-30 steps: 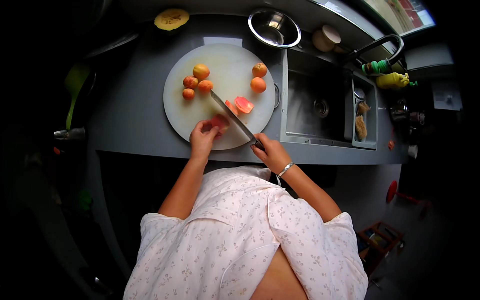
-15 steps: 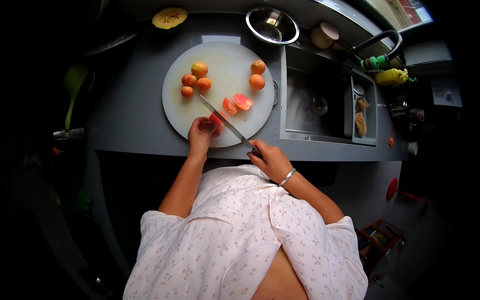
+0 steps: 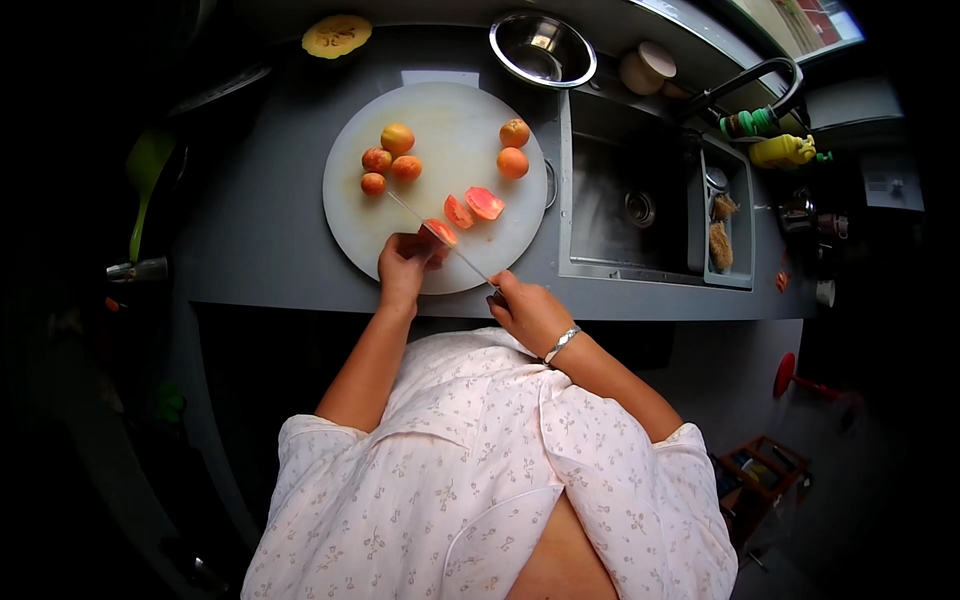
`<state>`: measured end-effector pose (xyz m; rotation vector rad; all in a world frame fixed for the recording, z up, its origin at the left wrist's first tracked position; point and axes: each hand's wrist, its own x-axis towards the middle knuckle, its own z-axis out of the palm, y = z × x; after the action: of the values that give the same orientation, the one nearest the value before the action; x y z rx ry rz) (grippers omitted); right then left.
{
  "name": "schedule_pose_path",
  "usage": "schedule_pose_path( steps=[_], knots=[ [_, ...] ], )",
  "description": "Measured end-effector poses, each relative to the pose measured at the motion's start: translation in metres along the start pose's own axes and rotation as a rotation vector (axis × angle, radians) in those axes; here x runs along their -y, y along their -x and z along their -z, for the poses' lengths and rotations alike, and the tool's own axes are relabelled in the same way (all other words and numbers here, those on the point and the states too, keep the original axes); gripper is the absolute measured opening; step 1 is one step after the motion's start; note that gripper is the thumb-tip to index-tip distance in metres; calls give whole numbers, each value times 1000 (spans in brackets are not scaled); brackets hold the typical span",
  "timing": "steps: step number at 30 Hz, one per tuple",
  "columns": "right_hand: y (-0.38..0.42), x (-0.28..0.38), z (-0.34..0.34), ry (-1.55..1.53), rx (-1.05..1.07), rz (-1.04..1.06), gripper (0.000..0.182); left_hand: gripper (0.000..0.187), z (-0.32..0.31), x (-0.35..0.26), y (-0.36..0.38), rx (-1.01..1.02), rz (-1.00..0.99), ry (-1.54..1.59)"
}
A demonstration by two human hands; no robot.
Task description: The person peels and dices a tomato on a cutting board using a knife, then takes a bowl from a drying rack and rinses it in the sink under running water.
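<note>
From where I stand, the person's left hand [image 3: 402, 266] is at the near side of the round white board [image 3: 440, 108], fingers curled narrow around a red tomato piece [image 3: 441, 232]. The right hand [image 3: 535, 318], a silver bracelet [image 3: 562, 344] at its wrist, is closed on the handle of a knife [image 3: 471, 265]. The thin blade slants from that fist toward the far left, right at the held piece; I can't tell how deep it sits. Just beyond, to the right, two cut wedges [image 3: 485, 203] lie close together on the board. Four whole tomatoes [image 3: 406, 168] are grouped at its left, and two orange ones [image 3: 513, 163] sit at its right, one behind the other. The board rests on the grey bench [image 3: 255, 235], with the sink [image 3: 610, 150] to its right. A metal bowl [image 3: 543, 62] stands at the far side, and half a yellow melon or squash [image 3: 337, 37] lies far left.
</note>
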<state>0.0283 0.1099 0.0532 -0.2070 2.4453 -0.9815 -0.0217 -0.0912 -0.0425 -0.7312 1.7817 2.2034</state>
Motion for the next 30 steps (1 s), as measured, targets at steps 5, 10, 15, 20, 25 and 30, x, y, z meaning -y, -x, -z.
schedule_pose_path(
  steps=[5, 10, 15, 20, 25, 30],
  knots=[
    [-19, -2, -15, 164, 10, 16, 28, 17, 2, 15, -3, 2, -32, 73],
    [-34, -24, -19, -8, -83, 90, 29, 18, 9, 16, -3, 28, -25, 69],
    [-24, -25, -3, -168, -84, -2, 30, 19, 17, 10, 0, 45, 23, -20],
    [-7, -8, 5, -183, -50, 13, 26, 18, 15, 11, -1, 11, 16, -53],
    [-2, -4, -1, -118, -14, -41, 27, 17, 15, 10, -2, -2, 23, -57],
    [-3, -6, -5, -141, -4, -42, 26, 15, 15, 12, -2, 0, -1, -50]
  ],
)
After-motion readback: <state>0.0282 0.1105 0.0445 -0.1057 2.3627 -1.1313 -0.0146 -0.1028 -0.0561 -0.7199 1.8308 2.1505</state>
